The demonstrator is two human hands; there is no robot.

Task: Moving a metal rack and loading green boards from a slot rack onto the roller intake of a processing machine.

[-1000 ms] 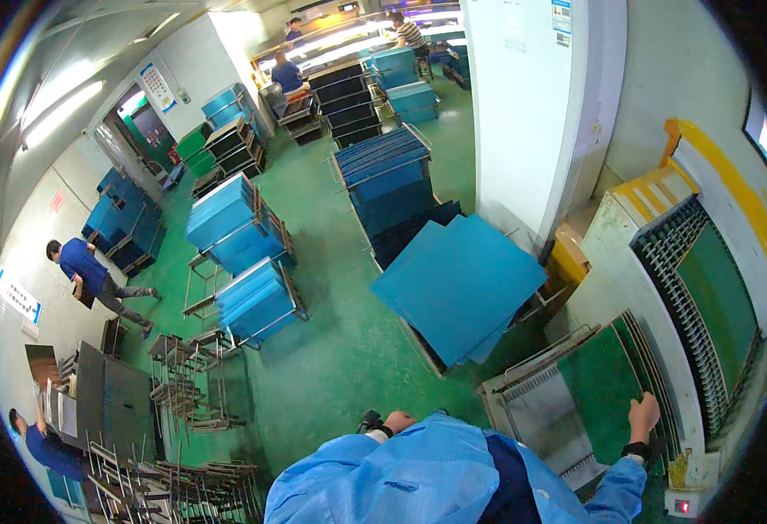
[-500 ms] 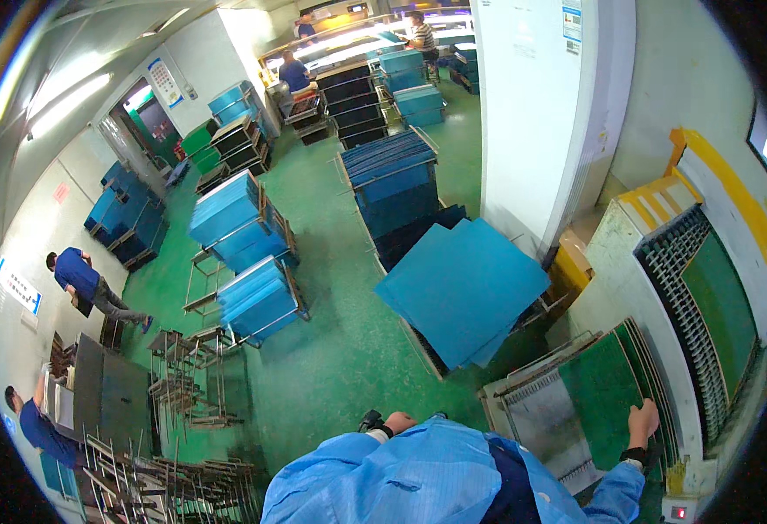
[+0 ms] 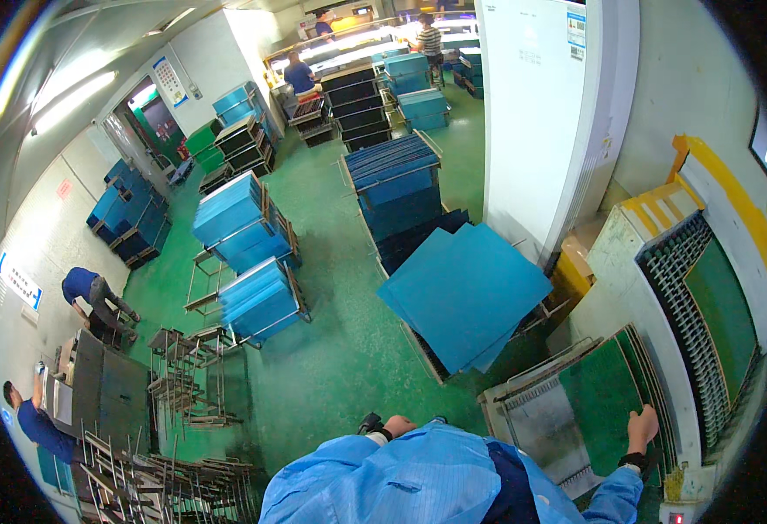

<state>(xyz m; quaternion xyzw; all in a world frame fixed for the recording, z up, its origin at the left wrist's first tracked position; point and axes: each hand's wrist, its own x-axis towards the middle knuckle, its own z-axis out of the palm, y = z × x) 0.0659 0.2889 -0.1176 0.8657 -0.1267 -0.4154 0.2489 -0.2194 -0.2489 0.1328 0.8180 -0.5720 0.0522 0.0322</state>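
Observation:
My right hand [image 3: 642, 428], with a dark band at the wrist, grips the right edge of a green board [image 3: 595, 393]. That board leans with several others in a rack [image 3: 547, 428] at my lower right; a pale grey ribbed sheet covers its left part. My left hand [image 3: 399, 425] hangs low in front of my blue work coat [image 3: 392, 476], away from the boards. Its fingers are too small and partly turned away to make out, and I see nothing held in it.
Large blue sheets [image 3: 466, 297] lie on a cart ahead. A roller machine [image 3: 702, 323] with a green board stands right, beside a white column [image 3: 532, 122]. Metal racks [image 3: 196, 375] and blue stacks [image 3: 261, 301] stand left. Co-workers are at the left wall and far back.
My right hand stays at the green board's edge, barely shifted. The view has tilted slightly. At the left, a co-worker who was upright now bends down.

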